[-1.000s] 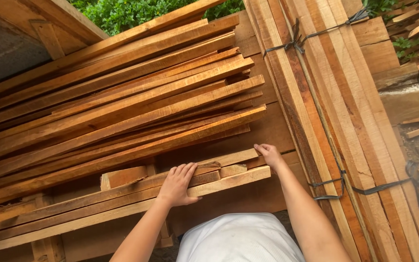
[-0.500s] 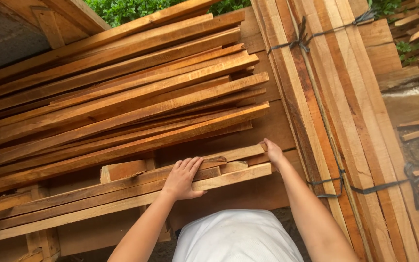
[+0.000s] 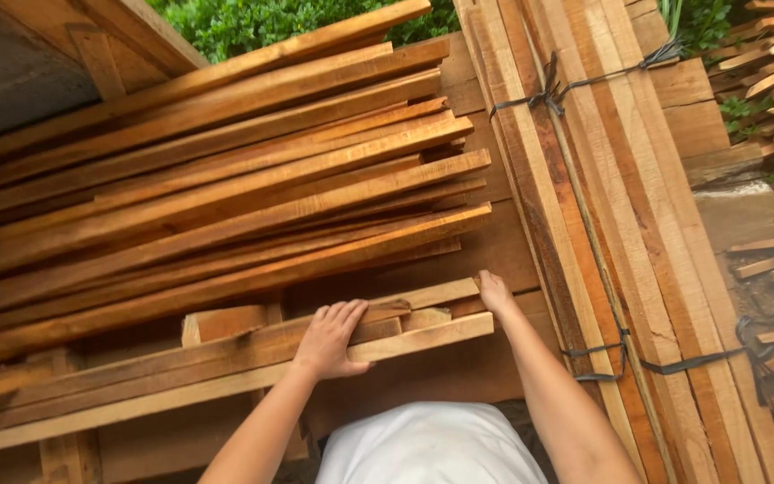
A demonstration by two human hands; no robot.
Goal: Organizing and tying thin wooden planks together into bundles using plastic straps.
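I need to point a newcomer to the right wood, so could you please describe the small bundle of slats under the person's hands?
Start at the big slanted stack of reddish planks. Just below it, nearer the person, lies a small bundle of slats on a wooden frame. The left hand rests flat on top and the right hand touches its end; unlike the strapped bundle at right, it has no bands.

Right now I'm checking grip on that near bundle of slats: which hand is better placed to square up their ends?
Right. The right hand sits at the slats' free ends; the left hand lies flat on top, farther along.
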